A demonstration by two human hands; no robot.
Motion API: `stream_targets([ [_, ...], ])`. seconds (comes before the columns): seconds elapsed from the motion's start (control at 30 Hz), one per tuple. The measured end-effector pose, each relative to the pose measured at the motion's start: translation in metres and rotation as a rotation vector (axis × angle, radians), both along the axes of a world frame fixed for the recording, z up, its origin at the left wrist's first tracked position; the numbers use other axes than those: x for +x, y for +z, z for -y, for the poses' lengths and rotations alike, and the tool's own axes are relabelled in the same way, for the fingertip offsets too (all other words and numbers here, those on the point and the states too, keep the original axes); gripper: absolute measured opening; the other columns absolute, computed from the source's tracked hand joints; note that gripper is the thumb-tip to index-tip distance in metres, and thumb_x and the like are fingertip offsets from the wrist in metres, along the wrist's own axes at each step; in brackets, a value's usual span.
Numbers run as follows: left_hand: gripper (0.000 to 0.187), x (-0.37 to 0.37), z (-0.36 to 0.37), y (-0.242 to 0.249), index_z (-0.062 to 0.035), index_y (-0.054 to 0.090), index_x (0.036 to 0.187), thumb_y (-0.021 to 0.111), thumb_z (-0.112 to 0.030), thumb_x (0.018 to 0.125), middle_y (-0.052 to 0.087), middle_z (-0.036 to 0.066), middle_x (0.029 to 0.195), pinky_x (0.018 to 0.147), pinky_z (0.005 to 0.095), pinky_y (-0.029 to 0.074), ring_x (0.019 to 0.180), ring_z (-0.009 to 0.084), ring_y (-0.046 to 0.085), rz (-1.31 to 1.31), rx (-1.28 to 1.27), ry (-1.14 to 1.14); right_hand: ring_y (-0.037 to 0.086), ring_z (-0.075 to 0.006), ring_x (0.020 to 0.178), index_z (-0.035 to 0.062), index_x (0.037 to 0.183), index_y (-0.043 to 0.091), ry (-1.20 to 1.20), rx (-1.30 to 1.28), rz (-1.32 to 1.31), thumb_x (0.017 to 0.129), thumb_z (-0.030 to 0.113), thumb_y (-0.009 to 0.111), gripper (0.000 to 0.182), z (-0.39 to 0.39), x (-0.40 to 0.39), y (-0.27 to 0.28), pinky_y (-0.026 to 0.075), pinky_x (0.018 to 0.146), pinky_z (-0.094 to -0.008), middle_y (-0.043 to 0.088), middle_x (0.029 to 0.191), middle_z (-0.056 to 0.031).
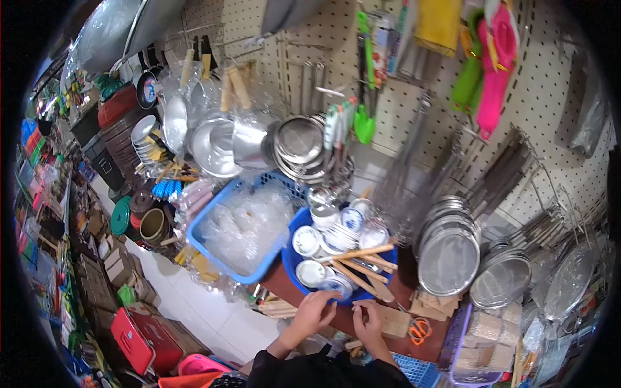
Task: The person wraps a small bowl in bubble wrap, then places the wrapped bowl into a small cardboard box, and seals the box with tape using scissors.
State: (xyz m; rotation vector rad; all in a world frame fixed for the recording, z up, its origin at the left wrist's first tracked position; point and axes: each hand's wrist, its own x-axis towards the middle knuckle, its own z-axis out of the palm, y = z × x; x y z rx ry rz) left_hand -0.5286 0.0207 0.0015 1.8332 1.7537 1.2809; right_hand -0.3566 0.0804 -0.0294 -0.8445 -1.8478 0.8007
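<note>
Both hands are at the near rim of a round blue basin full of small wares. My left hand has bent fingers reaching to the rim, its thumb apart and nothing visible between. Slightly to the right, my right hand is curled with fingertips drawn together; what they hold, if anything, is too small to make out. White round dishes are heaped in the basin. Wooden-handled utensils lie across its right side. A flat brown piece rests just beyond my right hand.
Orange-handled scissors lie on the brown tabletop. A light-blue basket with clear plastic bags stands left of the basin. Metal strainers hang at right, beside a purple basket. A red box sits on the floor.
</note>
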Motion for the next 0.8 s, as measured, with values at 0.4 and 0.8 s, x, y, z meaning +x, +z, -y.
stream_targets([
  [0.4, 0.053, -0.282, -0.008, -0.036, -0.0057, 0.051, 0.128, 0.060, -0.036, 0.087, 0.060, 0.017, 0.124, 0.097, 0.0570, 0.036, 0.115, 0.0390, 0.055, -0.500, -0.513, 0.425, 0.060, -0.0343, 0.092, 0.0040, 0.095, 0.064, 0.224, 0.139, 0.014, 0.083, 0.006, 0.063, 0.012, -0.036, -0.284, 0.023, 0.048, 0.081, -0.0412, 0.064, 0.096, -0.0137],
  [0.8, 0.054, -0.312, -0.004, -0.071, -0.0111, 0.058, 0.125, 0.058, -0.049, 0.086, 0.058, 0.016, 0.129, 0.098, 0.0607, 0.034, 0.121, 0.0319, 0.054, -0.639, -0.855, 0.169, 0.064, -0.0320, 0.090, 0.0072, 0.100, 0.063, 0.332, -0.104, 0.691, 0.082, 0.031, 0.070, 0.031, -0.067, -0.447, -0.071, 0.050, 0.077, -0.0403, 0.066, 0.096, -0.0119],
])
